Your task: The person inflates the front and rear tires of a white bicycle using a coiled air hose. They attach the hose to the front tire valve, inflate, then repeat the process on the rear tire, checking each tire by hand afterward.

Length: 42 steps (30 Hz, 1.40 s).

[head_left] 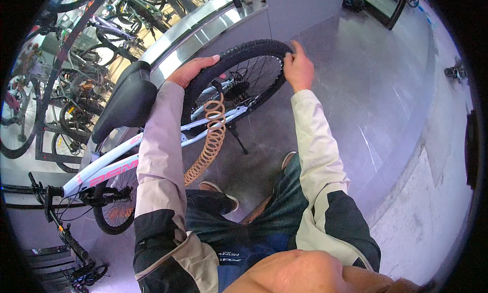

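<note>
My left hand [192,72] is wrapped round the left side of the bicycle's black knobby rear tyre [246,47], its thumb lying along the tread. My right hand [300,70] grips the same tyre at its right side, with one finger pointing upward. Between my arms, an orange coiled air hose [214,130] runs up to the wheel, where its dark end hangs near the spokes. The bicycle has a pale blue frame [111,160] with pink lettering and a black saddle [127,101] beside my left sleeve. Behind the spokes sits a dark sprocket cassette [237,89].
A kickstand [239,140] reaches down to the grey floor [345,115]. Beyond the wheel stands a low wall with a metal ledge [223,19]. Many bicycles crowd the far left behind glass. The handlebar [50,194] juts out at left.
</note>
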{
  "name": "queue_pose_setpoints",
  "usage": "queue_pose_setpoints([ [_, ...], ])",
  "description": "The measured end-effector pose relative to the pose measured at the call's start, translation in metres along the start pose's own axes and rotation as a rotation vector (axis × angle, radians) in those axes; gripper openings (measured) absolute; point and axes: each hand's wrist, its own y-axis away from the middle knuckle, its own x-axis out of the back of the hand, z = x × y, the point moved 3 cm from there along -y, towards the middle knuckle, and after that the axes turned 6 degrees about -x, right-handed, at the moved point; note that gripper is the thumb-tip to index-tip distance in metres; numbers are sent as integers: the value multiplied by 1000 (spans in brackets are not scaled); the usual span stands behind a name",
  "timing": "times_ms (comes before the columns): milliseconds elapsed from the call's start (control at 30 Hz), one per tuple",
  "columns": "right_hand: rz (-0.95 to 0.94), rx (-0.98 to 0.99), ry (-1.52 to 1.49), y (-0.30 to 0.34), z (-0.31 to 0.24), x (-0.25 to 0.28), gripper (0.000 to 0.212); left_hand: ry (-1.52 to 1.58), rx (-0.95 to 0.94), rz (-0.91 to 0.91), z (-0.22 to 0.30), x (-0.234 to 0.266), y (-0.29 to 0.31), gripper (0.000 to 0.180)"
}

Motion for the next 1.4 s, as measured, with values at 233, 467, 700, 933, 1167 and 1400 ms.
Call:
queue_pose_setpoints([
  [233,-330,107,-492,31,-58,-27,35,-34,-3,29,4,-1,2,52],
  [467,-325,177,-508,22,-55,-23,25,-55,-18,17,4,-1,2,53],
  [700,-184,-245,-309,15,-39,-15,38,-78,-49,-1,1,-1,1,49],
  [933,-698,-353,-514,54,-65,-48,56,-385,-114,220,4,8,8,60],
  [1167,-775,-677,-924,94,-105,-78,57,-300,-8,196,0,18,20,60],
  [1400,-731,-705,-1069,95,-119,-86,43,-101,76,72,-6,22,11,57],
])
